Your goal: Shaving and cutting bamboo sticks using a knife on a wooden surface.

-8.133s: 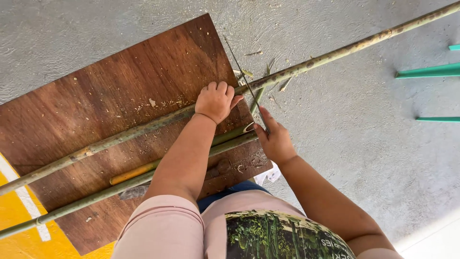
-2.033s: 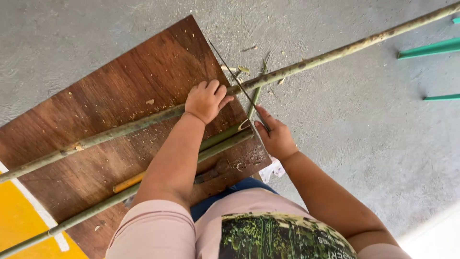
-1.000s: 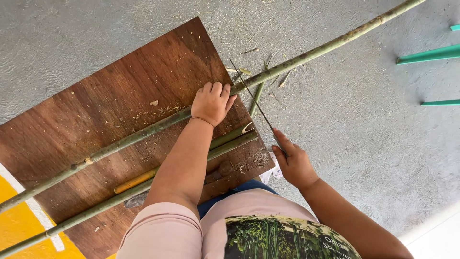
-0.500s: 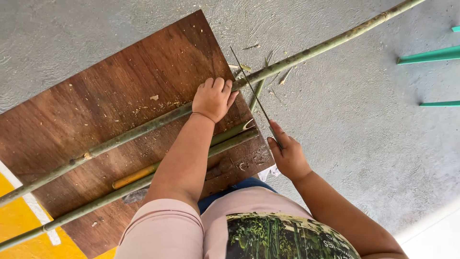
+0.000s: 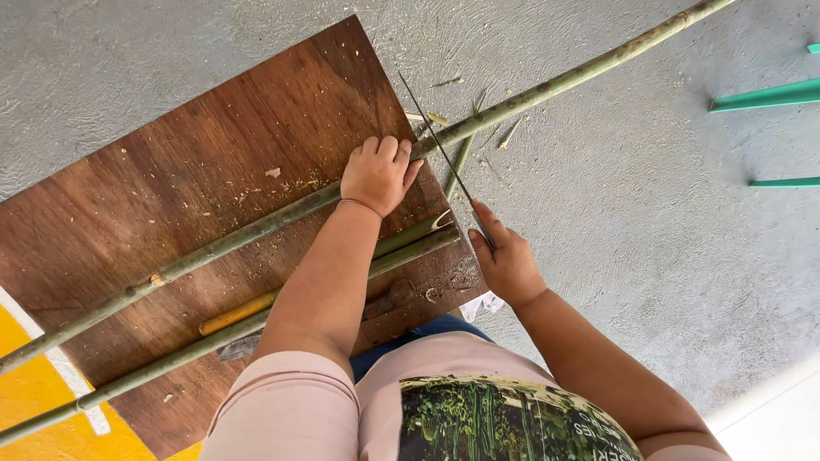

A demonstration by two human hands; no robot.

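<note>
You are pinning the long bamboo pole [image 5: 256, 226] on the brown board [image 5: 196, 171] with your left hand [image 5: 378, 173], fingers clenched over it. Your right hand [image 5: 507, 260] is gripping a thin blade [image 5: 440, 145] just beside that hand; be keeping the edge angled away from your knuckles.

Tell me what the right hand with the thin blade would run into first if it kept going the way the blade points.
Most likely the long bamboo pole: the blade in the right hand already crosses it beside the left hand. Whether it touches is unclear.

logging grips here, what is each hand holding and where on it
The left hand presses on the long bamboo pole where it leaves the wooden board. The right hand grips a thin blade at its near end.
</note>
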